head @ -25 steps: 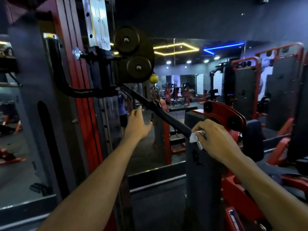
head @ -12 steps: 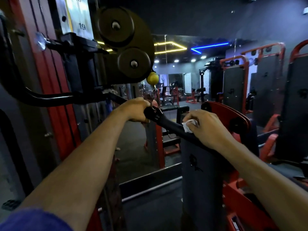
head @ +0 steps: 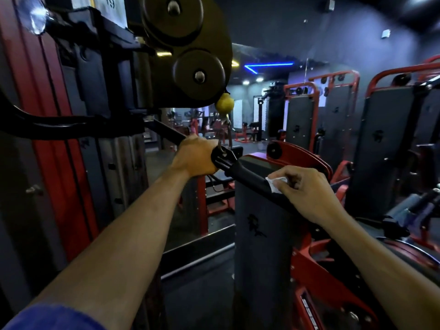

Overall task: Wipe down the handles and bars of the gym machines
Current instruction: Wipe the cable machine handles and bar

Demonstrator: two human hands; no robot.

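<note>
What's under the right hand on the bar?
A white wipe pressed onto the black bar, only its crumpled edge showing past the fingers of the right hand. The rest of the wipe and the bar beneath are covered.

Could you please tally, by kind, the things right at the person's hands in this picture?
Hands: 2, left hand and right hand
Black bar: 1
White cloth: 1
Round pulley discs: 2
Yellow ball: 1
Total: 7
</note>
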